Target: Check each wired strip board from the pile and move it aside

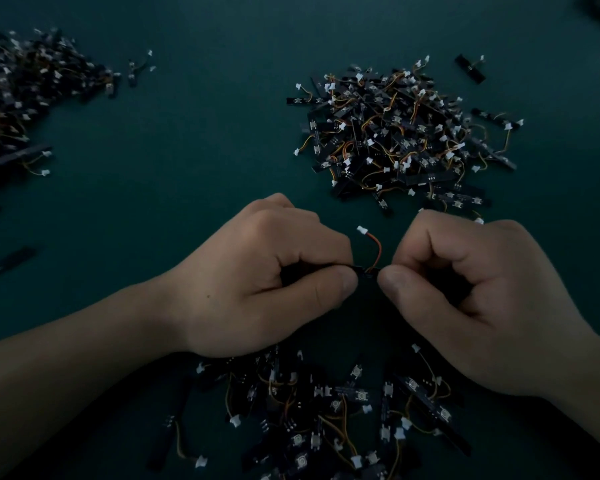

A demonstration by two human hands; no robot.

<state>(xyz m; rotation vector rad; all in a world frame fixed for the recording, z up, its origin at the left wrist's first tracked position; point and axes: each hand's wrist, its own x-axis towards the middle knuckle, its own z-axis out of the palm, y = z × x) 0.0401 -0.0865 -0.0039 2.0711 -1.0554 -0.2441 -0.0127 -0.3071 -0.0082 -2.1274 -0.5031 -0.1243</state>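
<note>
Dim head view of left hand (267,282) and right hand (471,296) side by side over a dark green mat (205,150), knuckles up, thumbs pointing at each other. Left fingers curled tight toward the palm, thumb pressed to forefinger, pinching the left end of a black board (367,273). Right fingers likewise curled, thumb and forefinger pinching the right end of the same board. Only a short middle stretch of board visible between the two thumb tips, the rest hidden inside the grips. Board roughly level, at mid-frame, between near pile (326,410) and far pile (402,133), touching neither. Red-orange lead (377,249) arching up from the board's middle to a white plug (362,230), free in the gap between the hands.

Beyond the right hand, far pile: heaped black boards, yellow and orange leads, white plugs, all tangled. Under both wrists and running off the bottom edge, near pile: looser scatter, several boards face up with square buttons showing. At the upper left edge, left pile (32,84), blurred, well apart from both hands. Checked pile and unchecked pile not distinguishable from this view.

Alone on the mat past the far pile, upper right: stray board (470,68). Just beside the left pile, toward centre: second stray (132,72). Below the left pile, two plugs trailing near it: third stray (18,155). At the left edge, level with the left wrist, half in shadow: fourth stray (7,261)
</note>
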